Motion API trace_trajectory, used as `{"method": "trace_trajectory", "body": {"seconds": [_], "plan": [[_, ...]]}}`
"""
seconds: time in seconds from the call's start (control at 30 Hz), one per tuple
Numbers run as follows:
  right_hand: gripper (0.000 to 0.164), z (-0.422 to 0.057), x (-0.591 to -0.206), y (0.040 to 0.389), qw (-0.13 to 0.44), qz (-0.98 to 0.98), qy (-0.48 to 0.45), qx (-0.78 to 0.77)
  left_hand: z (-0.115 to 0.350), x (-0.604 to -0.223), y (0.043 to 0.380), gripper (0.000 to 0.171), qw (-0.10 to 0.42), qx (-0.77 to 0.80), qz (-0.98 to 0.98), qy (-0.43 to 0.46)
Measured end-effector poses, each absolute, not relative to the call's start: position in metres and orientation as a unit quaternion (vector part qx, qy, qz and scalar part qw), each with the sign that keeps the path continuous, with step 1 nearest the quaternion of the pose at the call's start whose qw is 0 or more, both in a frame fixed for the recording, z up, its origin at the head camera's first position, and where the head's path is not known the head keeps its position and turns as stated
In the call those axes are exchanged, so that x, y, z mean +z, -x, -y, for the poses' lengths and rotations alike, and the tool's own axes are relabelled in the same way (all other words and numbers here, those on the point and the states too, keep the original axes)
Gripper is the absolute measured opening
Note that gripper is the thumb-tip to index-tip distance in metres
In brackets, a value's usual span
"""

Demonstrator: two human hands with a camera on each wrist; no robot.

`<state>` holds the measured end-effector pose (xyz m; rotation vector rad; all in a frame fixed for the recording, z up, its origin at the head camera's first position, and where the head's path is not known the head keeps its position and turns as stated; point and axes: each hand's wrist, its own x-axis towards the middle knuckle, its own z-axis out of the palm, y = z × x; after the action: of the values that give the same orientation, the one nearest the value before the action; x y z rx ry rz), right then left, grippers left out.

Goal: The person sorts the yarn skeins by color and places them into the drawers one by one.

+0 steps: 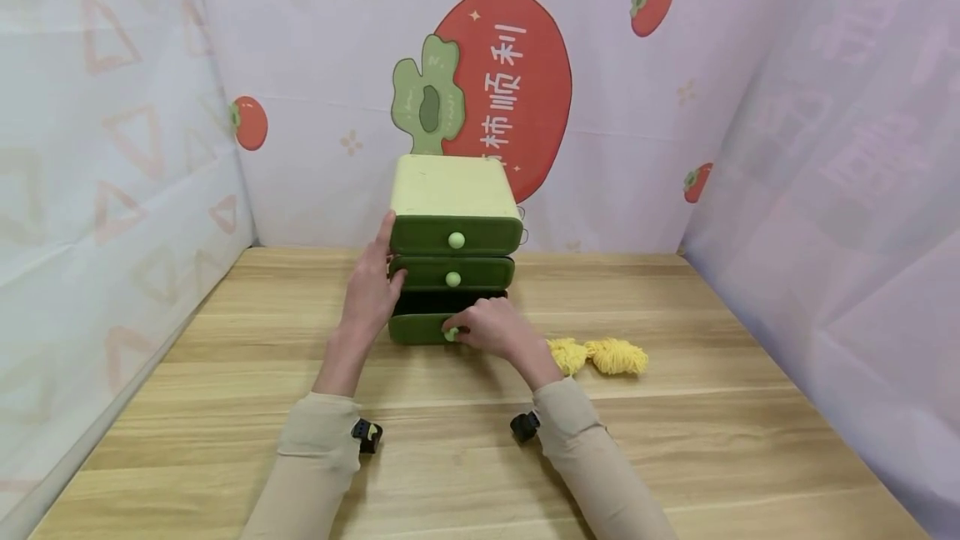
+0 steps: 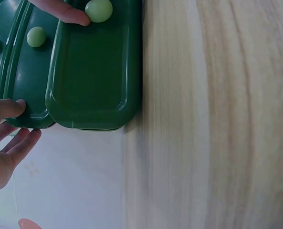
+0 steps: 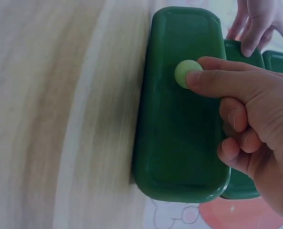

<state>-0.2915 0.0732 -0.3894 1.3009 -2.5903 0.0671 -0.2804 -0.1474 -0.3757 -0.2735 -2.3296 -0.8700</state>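
From where I stand, a pale cloth backdrop printed with red persimmons (image 1: pixel 315 40) hangs behind a broad, light-brown wood-grain table (image 1: pixel 225 407). Near the table's back edge stands a glossy cream-topped cabinet with three dark green drawers (image 1: pixel 453 186). Its rounded green bottom drawer (image 1: pixel 414 329) is pulled out towards the person, with a dark gap showing behind its front; the matching top drawer (image 1: pixel 487 236) and middle drawer (image 1: pixel 483 273) sit above it. The person's bare left hand (image 1: pixel 369 282) is spread against the cabinet's left side, thumb on the middle drawer's front. The bare right hand (image 1: pixel 495 325) is pinching with thumb and forefinger, its other fingers curled in. Right of the cabinet, a fluffy bundle of bright yellow yarn (image 1: pixel 617 356) lies on the table, partly behind the right forearm. Smallest is the round, pale green bottom knob (image 3: pixel 181 74), held between that thumb and forefinger.
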Motion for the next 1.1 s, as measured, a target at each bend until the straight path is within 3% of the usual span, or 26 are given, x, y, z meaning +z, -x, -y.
{"method": "trace_trajectory", "body": {"seconds": [0.43,0.83,1.1], "plan": [[0.016,-0.068,-0.383,0.272,0.129,0.881,-0.451,-0.057,0.148,-0.376,0.281,0.102,0.305,-0.343,0.883,0.098],[0.009,-0.079,-0.374,0.263,0.133,0.877,-0.462,-0.004,0.147,-0.376,0.282,0.102,0.315,-0.341,0.880,0.101],[0.010,-0.103,-0.360,0.259,0.106,0.888,-0.447,0.013,0.142,-0.373,0.279,0.108,0.324,-0.326,0.884,0.093]]}}
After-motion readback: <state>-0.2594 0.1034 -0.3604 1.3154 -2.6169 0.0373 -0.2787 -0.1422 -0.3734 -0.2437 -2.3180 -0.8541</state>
